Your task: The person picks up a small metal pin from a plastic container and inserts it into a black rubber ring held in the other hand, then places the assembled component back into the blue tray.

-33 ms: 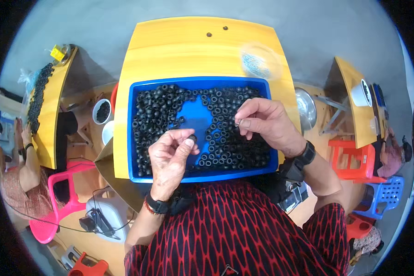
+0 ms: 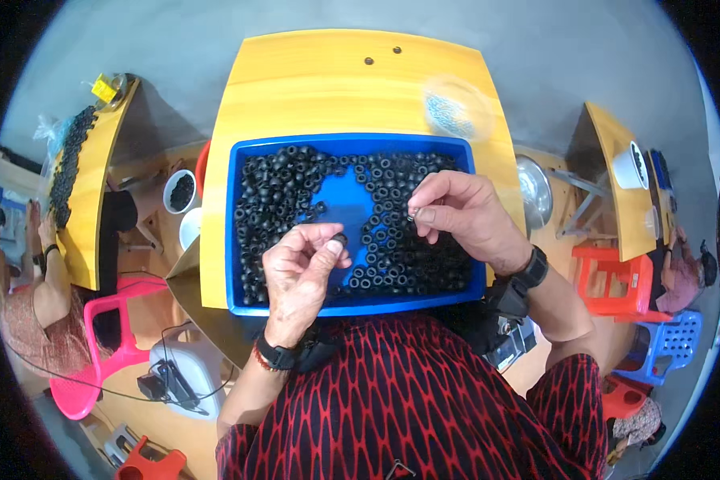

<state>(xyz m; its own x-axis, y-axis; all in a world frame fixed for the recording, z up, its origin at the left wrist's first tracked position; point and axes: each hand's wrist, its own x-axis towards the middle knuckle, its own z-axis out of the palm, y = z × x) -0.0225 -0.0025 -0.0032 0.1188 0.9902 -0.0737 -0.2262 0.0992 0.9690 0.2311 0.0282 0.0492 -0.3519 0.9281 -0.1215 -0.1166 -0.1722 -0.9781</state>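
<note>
My left hand is closed, pinching one small black ring-shaped part between thumb and fingertips. It hovers over the near middle of a blue tray. To its right, my right hand is pinched above the tray's right half. A tiny shiny piece shows at its fingertips, too small to name. Many loose black ring-shaped parts lie heaped in the tray's left side. More black rings lie on the right, many with their holes facing up. Bare blue tray bottom shows between the two groups.
The tray stands on a yellow table. Beyond it are a clear round dish of small blue-white pieces and two dark rings. White buckets stand left; a metal bowl sits right. Other people work at side tables.
</note>
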